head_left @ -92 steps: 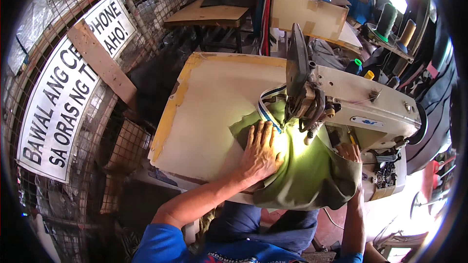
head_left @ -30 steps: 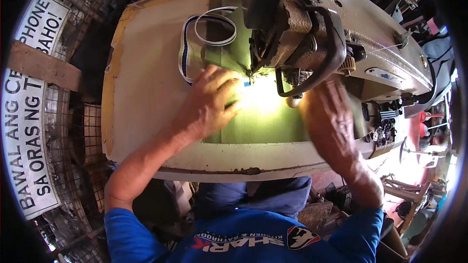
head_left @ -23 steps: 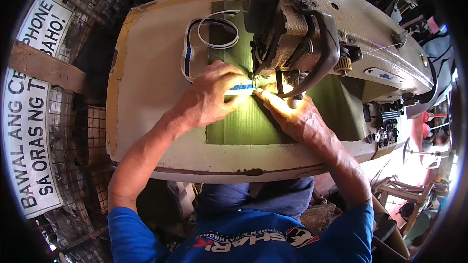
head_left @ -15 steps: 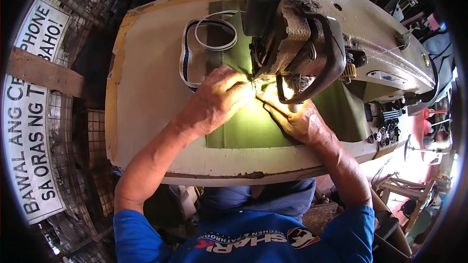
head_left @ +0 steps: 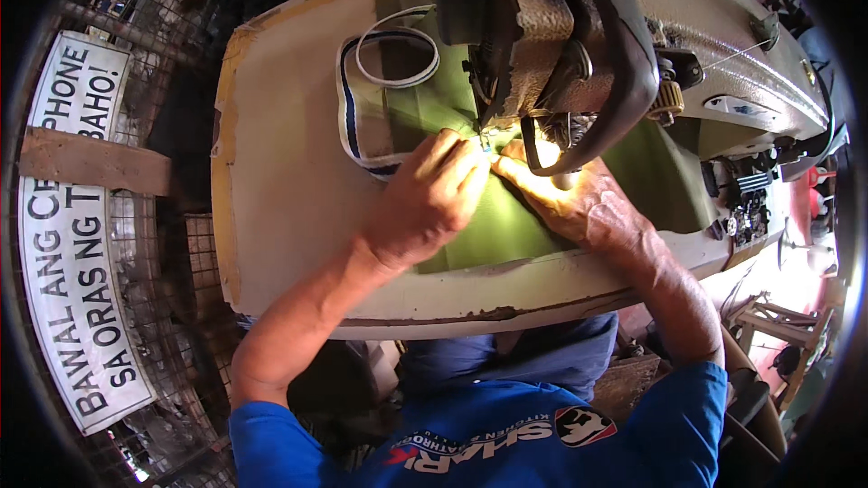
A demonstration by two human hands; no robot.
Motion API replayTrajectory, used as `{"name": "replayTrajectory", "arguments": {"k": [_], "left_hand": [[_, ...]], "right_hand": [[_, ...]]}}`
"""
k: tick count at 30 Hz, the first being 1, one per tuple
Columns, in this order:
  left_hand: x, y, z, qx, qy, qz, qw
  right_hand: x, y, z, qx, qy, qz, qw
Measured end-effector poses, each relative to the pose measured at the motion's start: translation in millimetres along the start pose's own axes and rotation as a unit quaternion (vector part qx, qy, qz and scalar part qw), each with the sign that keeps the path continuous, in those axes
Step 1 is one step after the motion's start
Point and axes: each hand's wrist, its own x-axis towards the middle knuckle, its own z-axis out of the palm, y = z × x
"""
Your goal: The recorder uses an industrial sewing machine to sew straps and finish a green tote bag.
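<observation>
Close to the sewing machine's needle area (head_left: 485, 140), my left hand (head_left: 436, 194) is closed in a pinch. A white band with a dark blue stripe (head_left: 346, 117) runs under that hand, so the exact grip is partly hidden. My right hand (head_left: 583, 203) rests on the green fabric (head_left: 506, 235), its fingers drawn together at a fold beside the needle. The fabric wrinkles toward both sets of fingertips, lit by a bright lamp. Behind my left hand the band curls into a loop on the table. The presser foot is mostly hidden.
The sewing machine's head (head_left: 561, 45) and its dark curved handle (head_left: 633, 81) overhang my right hand. A pale tabletop (head_left: 289, 190) with worn edges carries the work. Wire mesh and a white sign (head_left: 77, 298) stand at left; tools and a wooden stand (head_left: 787, 334) lie at right.
My fingers are more bunched at the needle, and the green fabric is now lifted into folds where it lay flatter. The whole view has shifted slightly.
</observation>
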Motion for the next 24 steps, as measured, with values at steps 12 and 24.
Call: {"name": "replayTrajectory", "arguments": {"k": [12, 24], "left_hand": [[-7.0, 8.5, -2.4, -0.077, 0.008, -0.069, 0.995], [-4.0, -0.9, -12.1, -0.022, -0.051, 0.003, 0.998]], "right_hand": [[-6.3, -4.3, -3.4, -0.031, -0.031, -0.006, 0.999], [4.2, -2.4, -13.9, -0.074, -0.050, -0.025, 0.996]]}}
